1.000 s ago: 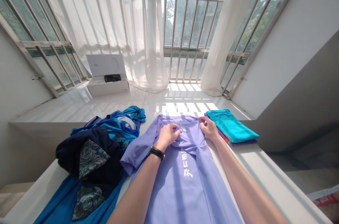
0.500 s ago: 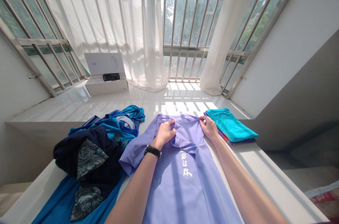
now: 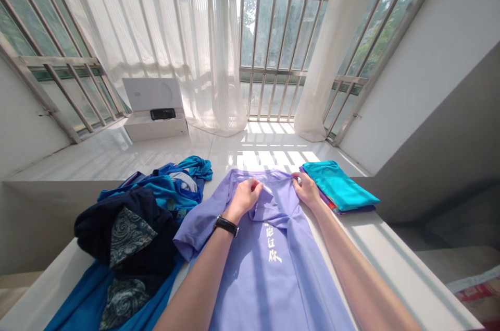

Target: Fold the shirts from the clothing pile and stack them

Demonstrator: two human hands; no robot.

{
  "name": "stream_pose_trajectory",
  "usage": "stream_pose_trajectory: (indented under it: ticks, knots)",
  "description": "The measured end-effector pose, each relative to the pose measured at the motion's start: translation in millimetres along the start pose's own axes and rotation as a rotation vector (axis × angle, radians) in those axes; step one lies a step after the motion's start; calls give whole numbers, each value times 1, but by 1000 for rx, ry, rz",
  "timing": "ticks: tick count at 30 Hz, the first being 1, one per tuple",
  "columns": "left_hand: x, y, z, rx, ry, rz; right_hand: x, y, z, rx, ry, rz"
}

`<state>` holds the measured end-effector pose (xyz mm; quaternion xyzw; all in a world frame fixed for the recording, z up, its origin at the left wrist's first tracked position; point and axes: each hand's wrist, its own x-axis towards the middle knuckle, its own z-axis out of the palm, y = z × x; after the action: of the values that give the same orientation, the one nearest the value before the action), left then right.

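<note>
A lavender T-shirt [image 3: 253, 284] with white lettering down its front lies spread before me, collar toward the window and one sleeve out to the left. My left hand [image 3: 245, 196], wearing a black-strapped watch [image 3: 226, 225] on the wrist, is closed in a pinch on the shirt's front just below the collar. At the right shoulder, beside the collar, the fingers of my right hand [image 3: 307, 188] pinch the shirt's edge. Between the hands the fabric is bunched into a raised fold. My fingertips partly hide what they grip.
Rumpled blue and dark clothes [image 3: 133, 237] are heaped at left. Folded garments, a turquoise one [image 3: 339, 185] on top, lie at right. An open white box [image 3: 156, 129] holding a black object [image 3: 163, 113] stands at the back left, near curtains [image 3: 219, 60] and barred windows.
My left hand has shifted slightly to the right, and the fold beneath its fingers has changed shape. The right hand keeps its pinch at the shoulder.
</note>
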<state>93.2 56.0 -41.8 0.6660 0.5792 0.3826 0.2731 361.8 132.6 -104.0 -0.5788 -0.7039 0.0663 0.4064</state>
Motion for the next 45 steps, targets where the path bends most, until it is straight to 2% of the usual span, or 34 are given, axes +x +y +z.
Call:
stream_pose_trajectory:
  ticks: [10,14,18,27,35,45]
  knots:
    - [0,0,6,-80,49,-116,1,5,2,-5,-8,0]
    - [-5,-2,13,-65,1,-29,1,3,2,7,0,-7]
    - [-7,-2,10,-63,-77,55,2,2,2,28,19,-13]
    - [-3,-4,-12,-13,-176,11,4,1,-1,40,68,11]
    - [-4,-17,-6,169,-259,123,4,-3,-3,38,36,20]
    - [-3,-22,-4,222,-286,157,2,-3,-2,23,-23,34]
